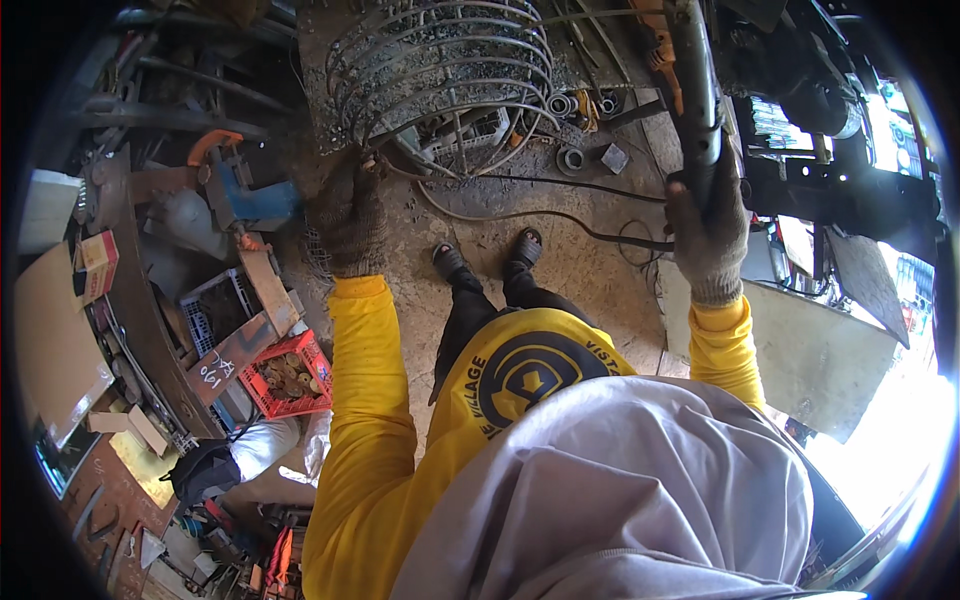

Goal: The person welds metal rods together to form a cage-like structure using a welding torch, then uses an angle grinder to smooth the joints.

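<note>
My left hand [350, 220], in a dark knitted glove, is closed at the near left edge of a large coil of metal rod [440, 95]. Its fingertips meet the coil's lower loop, though the dark glove hides part of the grip. On the right, my gloved right hand [712, 235] wraps round a long grey metal pipe [700, 130] that runs up to the top edge, the thumb showing on its left side. Inside the coil's near end lies a pale plastic crate [470, 138], partly hidden by the loops.
Black cables [560, 215] cross the floor between my hands. Metal rings [570, 160] lie beyond my feet, near an orange power tool [662, 55]. At left stand a blue vise-like tool [240, 190] and a red crate [290, 378] of round parts. A pale panel [820, 350] flanks my right arm.
</note>
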{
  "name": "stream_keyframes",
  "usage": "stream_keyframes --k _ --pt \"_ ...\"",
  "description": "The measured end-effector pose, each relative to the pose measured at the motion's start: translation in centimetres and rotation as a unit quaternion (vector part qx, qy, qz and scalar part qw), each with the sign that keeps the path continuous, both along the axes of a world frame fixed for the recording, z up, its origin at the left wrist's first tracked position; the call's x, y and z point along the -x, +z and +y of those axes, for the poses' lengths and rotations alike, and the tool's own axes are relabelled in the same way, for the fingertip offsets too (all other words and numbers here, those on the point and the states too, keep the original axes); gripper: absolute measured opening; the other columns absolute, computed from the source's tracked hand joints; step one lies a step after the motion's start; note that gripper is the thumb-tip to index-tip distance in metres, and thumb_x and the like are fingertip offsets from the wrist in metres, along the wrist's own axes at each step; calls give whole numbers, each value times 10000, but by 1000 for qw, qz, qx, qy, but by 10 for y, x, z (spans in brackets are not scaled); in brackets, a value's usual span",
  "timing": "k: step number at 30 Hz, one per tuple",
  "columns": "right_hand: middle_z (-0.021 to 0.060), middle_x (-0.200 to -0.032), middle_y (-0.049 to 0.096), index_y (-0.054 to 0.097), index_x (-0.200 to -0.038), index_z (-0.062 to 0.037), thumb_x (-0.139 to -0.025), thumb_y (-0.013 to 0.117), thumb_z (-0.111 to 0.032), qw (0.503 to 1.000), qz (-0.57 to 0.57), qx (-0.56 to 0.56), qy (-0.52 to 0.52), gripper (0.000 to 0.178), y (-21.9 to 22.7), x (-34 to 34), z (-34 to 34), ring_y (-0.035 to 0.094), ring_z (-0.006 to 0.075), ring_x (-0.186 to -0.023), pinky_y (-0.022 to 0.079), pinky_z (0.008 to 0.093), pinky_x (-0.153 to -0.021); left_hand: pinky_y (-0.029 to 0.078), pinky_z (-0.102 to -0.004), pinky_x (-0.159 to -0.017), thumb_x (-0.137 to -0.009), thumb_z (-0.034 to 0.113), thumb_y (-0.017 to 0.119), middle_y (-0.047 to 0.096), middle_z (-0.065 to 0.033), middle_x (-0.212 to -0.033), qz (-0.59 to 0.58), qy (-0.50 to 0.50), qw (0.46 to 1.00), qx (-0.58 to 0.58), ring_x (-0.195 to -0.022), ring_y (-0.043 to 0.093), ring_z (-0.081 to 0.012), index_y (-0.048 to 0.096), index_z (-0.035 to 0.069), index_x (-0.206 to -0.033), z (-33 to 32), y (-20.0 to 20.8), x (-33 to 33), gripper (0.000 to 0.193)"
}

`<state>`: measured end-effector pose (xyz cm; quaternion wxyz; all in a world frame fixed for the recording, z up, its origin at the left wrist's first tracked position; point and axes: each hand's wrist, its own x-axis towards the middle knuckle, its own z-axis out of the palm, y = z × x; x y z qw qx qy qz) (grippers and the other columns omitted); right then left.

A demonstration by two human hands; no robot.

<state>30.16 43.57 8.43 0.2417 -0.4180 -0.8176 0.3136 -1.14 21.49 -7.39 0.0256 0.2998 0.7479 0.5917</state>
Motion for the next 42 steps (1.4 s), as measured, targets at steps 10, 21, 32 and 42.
stream_keyframes --k 10,21,32,42 --pt "270 -1116 661 335 -1516 -67 -893 628 -234 978 -109 -176 -27 709 -20 22 26 668 440 -970 544 482 -790 538 -318 -837 -951 123 658 727 -91 -1016 47 8 998 44 -892 675 -190 700 -17 -1135 3 6 2 236" --pt "245 -1097 665 321 -1527 -139 -913 602 -253 961 -207 -183 -4 686 -27 30 26 664 441 -948 542 511 -758 512 -321 -810 -948 229 665 738 -76 -940 58 48 988 135 -860 669 -182 729 26 -1044 5 22 -4 234" --pt "249 -1075 672 320 -1524 -107 -904 605 -235 968 -159 -194 13 695 -32 27 28 672 446 -910 540 511 -757 509 -318 -814 -951 207 656 736 -94 -954 75 43 986 144 -864 664 -188 720 12 -1059 5 23 -3 232" --pt "205 -1008 700 334 -1520 -104 -910 594 -230 965 -174 -198 -6 674 -31 21 30 690 406 -862 546 489 -727 511 -312 -845 -943 166 668 740 -81 -992 55 39 990 127 -896 662 -168 723 10 -1080 6 24 -3 215"
